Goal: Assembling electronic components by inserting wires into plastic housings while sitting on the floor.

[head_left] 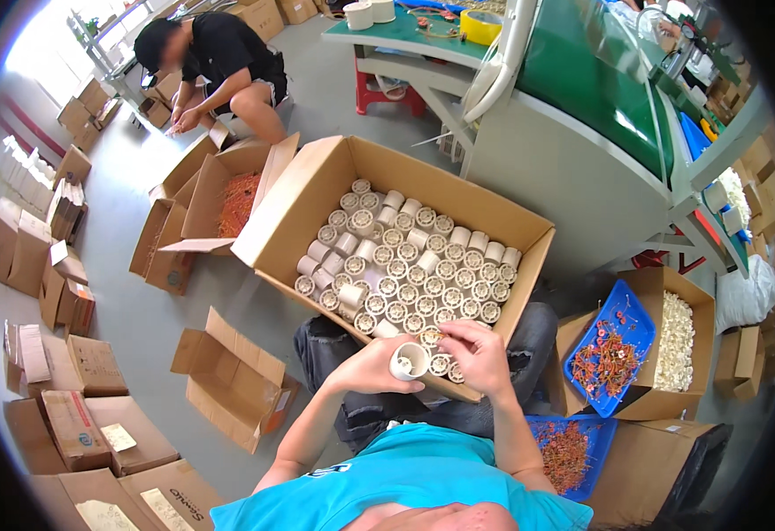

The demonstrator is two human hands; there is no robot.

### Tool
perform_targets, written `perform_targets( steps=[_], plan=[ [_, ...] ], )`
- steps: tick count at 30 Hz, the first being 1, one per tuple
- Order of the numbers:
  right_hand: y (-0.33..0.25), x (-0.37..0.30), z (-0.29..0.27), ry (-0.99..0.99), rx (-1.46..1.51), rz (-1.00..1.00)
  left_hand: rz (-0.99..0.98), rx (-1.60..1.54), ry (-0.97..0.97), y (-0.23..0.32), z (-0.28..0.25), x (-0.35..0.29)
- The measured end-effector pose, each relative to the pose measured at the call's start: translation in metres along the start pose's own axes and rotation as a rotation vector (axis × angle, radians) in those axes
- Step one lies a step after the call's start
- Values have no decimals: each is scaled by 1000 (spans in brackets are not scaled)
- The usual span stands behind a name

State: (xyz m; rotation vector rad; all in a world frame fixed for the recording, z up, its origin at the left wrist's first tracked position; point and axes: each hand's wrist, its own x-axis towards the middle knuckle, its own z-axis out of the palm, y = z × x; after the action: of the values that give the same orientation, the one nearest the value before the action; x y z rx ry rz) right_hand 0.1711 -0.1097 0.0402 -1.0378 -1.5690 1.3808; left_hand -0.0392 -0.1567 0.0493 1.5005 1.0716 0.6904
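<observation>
My left hand (372,365) is wrapped round a white hollow plastic cylinder (410,360), tilted so that its round opening and a pale inner part face up. Close by on the right, my right hand (479,356) is closed, thumb and fingers pinched together over the near edge of a large cardboard box (303,199). Whatever sits in that pinch is too small to make out. Many white cylindrical housings (398,268) fill the box, most upright with a spoked end showing, some lying on their sides. Both hands are apart.
Blue trays (633,317) of small red and orange wired parts stand at my right, beside a box of cream-coloured pieces (676,342). An open empty carton (228,380) lies on the left floor. Another person (228,66) crouches beyond boxes of orange parts (239,202). A green-topped workbench (423,40) stands ahead.
</observation>
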Motion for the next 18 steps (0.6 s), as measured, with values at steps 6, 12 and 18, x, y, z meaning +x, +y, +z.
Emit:
perform_targets(
  steps=[6,12,18],
  plan=[
    [-8,1,-9,61,-166,-41,3,-17,-87,16,-8,-14],
    [4,-5,-18,26,161,61,13,204,-71,31,-6,-8],
    [-15,4,-36,298,-46,-108,215,260,601,-9,11,16]
  ],
)
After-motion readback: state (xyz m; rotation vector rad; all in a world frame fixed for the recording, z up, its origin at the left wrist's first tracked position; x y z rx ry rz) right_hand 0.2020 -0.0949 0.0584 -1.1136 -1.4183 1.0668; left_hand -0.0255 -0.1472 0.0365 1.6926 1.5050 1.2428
